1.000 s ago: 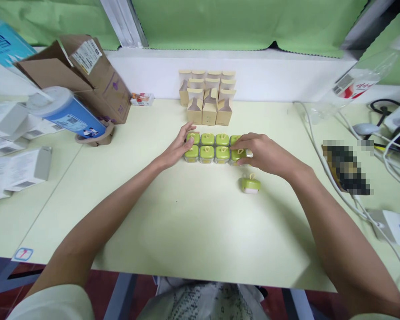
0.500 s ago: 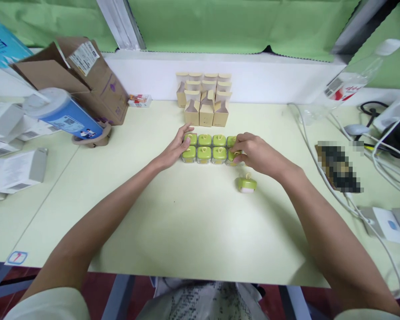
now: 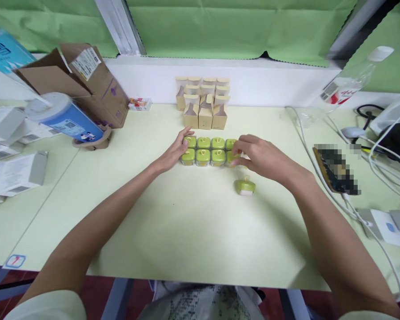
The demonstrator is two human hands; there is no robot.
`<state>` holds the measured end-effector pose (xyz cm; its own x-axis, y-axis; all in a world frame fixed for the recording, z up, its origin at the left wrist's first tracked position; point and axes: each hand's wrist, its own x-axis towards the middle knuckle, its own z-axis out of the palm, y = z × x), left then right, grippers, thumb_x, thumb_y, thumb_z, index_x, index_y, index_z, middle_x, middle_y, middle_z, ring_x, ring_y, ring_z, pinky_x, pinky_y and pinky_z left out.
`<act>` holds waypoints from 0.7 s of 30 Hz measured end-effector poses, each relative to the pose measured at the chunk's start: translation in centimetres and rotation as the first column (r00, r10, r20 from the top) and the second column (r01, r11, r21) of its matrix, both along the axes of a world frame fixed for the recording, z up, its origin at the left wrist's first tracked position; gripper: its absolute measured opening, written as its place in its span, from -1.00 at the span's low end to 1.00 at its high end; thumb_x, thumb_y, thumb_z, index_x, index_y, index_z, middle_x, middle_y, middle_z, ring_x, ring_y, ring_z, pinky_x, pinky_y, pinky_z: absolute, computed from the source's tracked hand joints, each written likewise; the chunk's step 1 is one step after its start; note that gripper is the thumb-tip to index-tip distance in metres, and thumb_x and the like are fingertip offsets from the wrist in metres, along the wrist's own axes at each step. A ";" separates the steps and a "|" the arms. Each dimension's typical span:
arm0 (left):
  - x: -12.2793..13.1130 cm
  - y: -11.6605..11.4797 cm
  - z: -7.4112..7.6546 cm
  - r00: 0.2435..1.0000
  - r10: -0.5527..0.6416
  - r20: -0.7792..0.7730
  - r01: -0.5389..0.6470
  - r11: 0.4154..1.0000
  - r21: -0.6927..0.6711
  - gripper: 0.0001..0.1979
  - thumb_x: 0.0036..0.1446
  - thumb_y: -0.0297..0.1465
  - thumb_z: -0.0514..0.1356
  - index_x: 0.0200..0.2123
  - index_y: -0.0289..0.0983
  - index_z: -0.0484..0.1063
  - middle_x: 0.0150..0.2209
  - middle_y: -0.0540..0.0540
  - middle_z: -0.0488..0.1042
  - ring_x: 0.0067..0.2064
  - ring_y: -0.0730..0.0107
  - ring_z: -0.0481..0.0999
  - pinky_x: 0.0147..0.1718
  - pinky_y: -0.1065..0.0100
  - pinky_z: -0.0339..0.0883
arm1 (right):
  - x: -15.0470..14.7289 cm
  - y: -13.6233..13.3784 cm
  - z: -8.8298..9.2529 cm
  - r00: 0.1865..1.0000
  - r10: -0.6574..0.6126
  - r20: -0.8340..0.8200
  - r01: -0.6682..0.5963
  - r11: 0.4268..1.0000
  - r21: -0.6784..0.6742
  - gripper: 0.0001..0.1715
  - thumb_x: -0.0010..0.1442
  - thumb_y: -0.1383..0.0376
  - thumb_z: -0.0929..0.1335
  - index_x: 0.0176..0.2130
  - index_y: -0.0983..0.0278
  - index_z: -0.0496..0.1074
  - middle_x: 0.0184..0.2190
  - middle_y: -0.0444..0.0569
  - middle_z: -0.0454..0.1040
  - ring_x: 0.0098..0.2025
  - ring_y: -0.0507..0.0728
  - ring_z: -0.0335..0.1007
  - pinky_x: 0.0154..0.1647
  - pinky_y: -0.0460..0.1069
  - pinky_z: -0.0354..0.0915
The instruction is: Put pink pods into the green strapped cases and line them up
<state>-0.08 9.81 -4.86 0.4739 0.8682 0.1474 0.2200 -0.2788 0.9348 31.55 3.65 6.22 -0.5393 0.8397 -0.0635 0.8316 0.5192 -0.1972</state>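
Small clear jars with green square lids, each with a little loop on top, stand in two tight rows (image 3: 203, 156) on the table. My left hand (image 3: 174, 153) lies against the left end of the rows, fingers stretched out and thumb apart. At the right end, my right hand (image 3: 258, 155) has its curled fingers and thumb closed on the front end jar (image 3: 230, 159), partly hiding it. A separate green-lidded piece (image 3: 246, 186) with a pale lower part sits on the table, nearer to me than the right hand.
Several open small cardboard boxes (image 3: 206, 116) stand against the wall. To the left are a large carton (image 3: 103, 95), a blue tub (image 3: 70, 120) and white boxes (image 3: 23, 173). On the right lie a plastic bottle (image 3: 346, 89), white cables (image 3: 306, 142) and a blurred-out flat object (image 3: 336, 169).
My right hand has shifted slightly at the right end of the rows, its fingers still curled. The left hand keeps its place. The whole view has tipped a little.
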 end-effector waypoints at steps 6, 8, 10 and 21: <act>-0.1 0.1 -0.2 1.000 -0.012 0.008 0.012 1.000 0.003 0.00 0.33 0.37 -0.03 0.58 -0.09 -0.07 0.57 -0.37 0.07 0.59 -0.17 0.16 0.53 -0.22 0.13 | -0.7 -2.8 1.0 0.965 0.027 0.259 0.079 0.917 -0.390 -0.81 0.21 0.40 0.51 -0.22 0.20 0.47 -0.22 -0.03 0.58 -0.25 0.19 0.48 -0.33 0.04 0.18; 0.0 0.1 -0.2 1.000 -0.011 0.013 0.011 1.000 0.003 -0.01 0.32 0.37 -0.02 0.58 -0.08 -0.07 0.57 -0.36 0.06 0.59 -0.17 0.14 0.53 -0.22 0.13 | -0.9 -3.3 0.9 0.969 0.047 0.241 0.066 0.896 -0.439 -0.79 0.18 0.47 0.47 -0.24 0.20 0.44 -0.23 -0.04 0.57 -0.27 0.17 0.47 -0.36 0.03 0.17; 0.0 0.1 -0.2 1.000 -0.010 0.019 0.010 1.000 -0.002 -0.01 0.33 0.37 -0.02 0.58 -0.06 -0.08 0.58 -0.35 0.04 0.60 -0.18 0.14 0.53 -0.23 0.14 | -0.4 -3.3 0.9 0.986 0.050 0.160 0.032 0.880 -0.474 -0.77 0.14 0.48 0.46 -0.24 0.20 0.44 -0.19 -0.02 0.58 -0.24 0.18 0.49 -0.34 0.03 0.22; -0.1 -0.1 0.1 1.000 -0.002 -0.003 0.002 1.000 -0.007 -0.04 0.35 0.35 -0.04 0.58 -0.05 -0.10 0.58 -0.34 0.05 0.58 -0.18 0.16 0.51 -0.24 0.16 | 5.0 0.8 1.7 0.987 -0.061 -0.149 0.050 0.996 -0.075 -0.60 0.20 0.24 0.40 0.02 0.19 0.63 0.06 0.09 0.58 -0.16 0.26 0.58 -0.10 0.14 0.44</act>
<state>-0.15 9.67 -4.80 0.4757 0.8684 0.1396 0.2225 -0.2723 0.9361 36.58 4.41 7.93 -0.4999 0.8649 -0.0455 0.8168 0.4533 -0.3570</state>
